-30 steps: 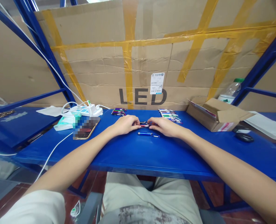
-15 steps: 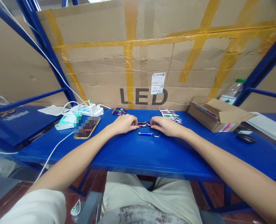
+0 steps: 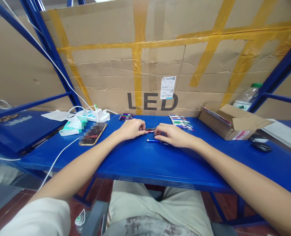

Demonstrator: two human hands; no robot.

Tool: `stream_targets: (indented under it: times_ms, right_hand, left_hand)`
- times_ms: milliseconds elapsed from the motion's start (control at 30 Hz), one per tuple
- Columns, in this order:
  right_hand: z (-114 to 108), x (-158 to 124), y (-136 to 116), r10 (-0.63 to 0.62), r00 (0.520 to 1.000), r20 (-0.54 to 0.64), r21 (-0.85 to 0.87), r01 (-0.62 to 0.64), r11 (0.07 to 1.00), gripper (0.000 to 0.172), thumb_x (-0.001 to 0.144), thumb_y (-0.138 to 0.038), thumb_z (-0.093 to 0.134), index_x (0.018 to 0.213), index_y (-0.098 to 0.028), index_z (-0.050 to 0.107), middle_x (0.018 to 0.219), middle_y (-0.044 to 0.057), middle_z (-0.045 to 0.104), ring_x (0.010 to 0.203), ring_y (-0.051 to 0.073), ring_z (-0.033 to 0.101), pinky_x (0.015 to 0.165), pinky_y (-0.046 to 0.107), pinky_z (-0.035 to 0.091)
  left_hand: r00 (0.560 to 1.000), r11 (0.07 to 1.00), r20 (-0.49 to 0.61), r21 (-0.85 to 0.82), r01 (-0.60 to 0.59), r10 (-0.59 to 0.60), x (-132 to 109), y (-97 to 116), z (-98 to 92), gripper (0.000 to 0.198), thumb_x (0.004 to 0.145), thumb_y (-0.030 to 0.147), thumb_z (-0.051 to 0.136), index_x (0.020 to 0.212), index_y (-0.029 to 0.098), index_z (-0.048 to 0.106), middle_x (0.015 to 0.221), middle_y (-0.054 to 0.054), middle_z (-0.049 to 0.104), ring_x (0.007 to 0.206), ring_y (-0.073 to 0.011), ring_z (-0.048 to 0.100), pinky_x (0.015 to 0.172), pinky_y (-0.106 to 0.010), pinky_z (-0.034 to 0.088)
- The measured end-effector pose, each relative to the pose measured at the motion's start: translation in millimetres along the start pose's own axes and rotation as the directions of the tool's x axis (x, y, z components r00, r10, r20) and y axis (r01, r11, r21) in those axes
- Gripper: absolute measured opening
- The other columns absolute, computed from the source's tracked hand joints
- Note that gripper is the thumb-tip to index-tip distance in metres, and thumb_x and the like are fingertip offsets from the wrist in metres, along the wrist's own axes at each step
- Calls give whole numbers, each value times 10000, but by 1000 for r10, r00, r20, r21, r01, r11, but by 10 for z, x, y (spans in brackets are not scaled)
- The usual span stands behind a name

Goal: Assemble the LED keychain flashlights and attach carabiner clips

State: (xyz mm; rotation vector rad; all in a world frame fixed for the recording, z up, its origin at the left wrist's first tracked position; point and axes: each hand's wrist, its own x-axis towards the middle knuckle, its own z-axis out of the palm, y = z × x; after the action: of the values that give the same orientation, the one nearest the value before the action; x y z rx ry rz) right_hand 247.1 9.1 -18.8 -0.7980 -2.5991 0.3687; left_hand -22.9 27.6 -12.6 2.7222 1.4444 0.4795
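My left hand [image 3: 133, 128] is closed at the left end of a red pen [image 3: 150, 131], thumb and forefinger together. A black pen [image 3: 150, 128] lies just beyond the red one, its left end by my left fingers. Close to the right ends of these two pens is my right hand [image 3: 175, 135], its fingers curled and thumb apart, with a gap between them. My right thumb hangs over a blue pen [image 3: 154, 141] lying nearer me on the blue table; its right end is partly hidden by the hand.
Behind my right hand lies a row of several pens [image 3: 181, 122]; a smaller group [image 3: 126, 116] lies back left. A phone [image 3: 93, 133] and power strip [image 3: 93, 114] sit left. At right are an open cardboard box [image 3: 234, 123] and a black mouse [image 3: 260, 146].
My right hand has shifted left and slightly nearer me, from the right ends of the red and black pens to above the blue pen. My left hand stays in place.
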Motion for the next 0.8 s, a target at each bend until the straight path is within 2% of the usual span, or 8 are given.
stream_targets:
  times_ms: [133, 300, 433, 567, 733, 800]
  right_hand:
    - [37, 14, -90, -27, 998, 48, -48, 30, 998, 189, 1080, -396, 610, 1096, -233, 703, 1124, 106, 704, 1037, 288, 657, 939, 426, 495]
    - [45, 23, -97, 8, 994, 107, -100, 3, 995, 179, 1083, -382, 626, 1090, -220, 701, 1153, 109, 731, 1076, 303, 662, 928, 433, 441]
    - [45, 19, -88, 2, 994, 108, -97, 9, 995, 189, 1093, -386, 601, 1080, -221, 692, 1152, 111, 727, 1056, 297, 650, 918, 424, 433]
    - [47, 20, -91, -10, 998, 66, -90, 16, 996, 243, 1133, -405, 492, 1095, -231, 656, 1129, 118, 713, 1032, 294, 621, 919, 431, 444]
    - [47, 26, -57, 118, 991, -67, -59, -122, 991, 233, 1142, -410, 425, 1123, -248, 590, 1081, 106, 718, 996, 299, 588, 906, 436, 452]
    - [48, 26, -27, 135, 985, -105, -12, -137, 990, 204, 1138, -391, 423, 1140, -250, 571, 1050, 92, 724, 1001, 294, 593, 913, 433, 457]
  left_hand:
    - [991, 976, -111, -210, 56, -80, 38, -24, 69, 361, 1023, 522, 662, 871, 207, 752, 871, -52, 792, 774, -215, 677, 690, -306, 416]
    - [959, 873, -176, -475, 114, -222, 125, -167, 159, 398, 1017, 513, 636, 840, 178, 757, 818, -63, 776, 748, -201, 661, 700, -311, 463]
    - [936, 739, -120, -649, 178, -331, 165, -288, 182, 372, 1004, 485, 661, 843, 161, 747, 759, -51, 732, 660, -163, 616, 651, -285, 482]
    - [898, 617, -85, -753, 226, -432, 165, -298, 153, 292, 1009, 407, 679, 884, 149, 735, 762, -41, 706, 604, -123, 576, 579, -246, 448]
    - [903, 541, -49, -814, 212, -426, 157, -233, 124, 258, 1031, 377, 670, 946, 147, 751, 806, -43, 709, 613, -106, 585, 543, -222, 415]
    - [912, 515, -30, -833, 203, -408, 159, -214, 126, 274, 1049, 381, 653, 954, 144, 754, 811, -43, 701, 621, -103, 589, 550, -219, 422]
